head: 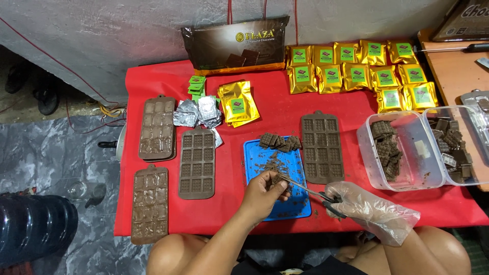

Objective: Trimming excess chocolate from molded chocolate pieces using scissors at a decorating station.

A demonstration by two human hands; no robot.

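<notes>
Scissors (310, 192) in gloved right grip (356, 201); chocolate piece (278, 179) in left grip (265, 191); four moulds (197, 162).

a home chocolate-making corner; brown moulds (197, 163) and gold packets (356, 71) crowd a red table (285, 109).

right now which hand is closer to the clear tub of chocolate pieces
Right. The gloved right hand holds scissors just below and left of the clear tub. The bare left hand is farther left, over the blue tray, pinching a chocolate piece.
</notes>
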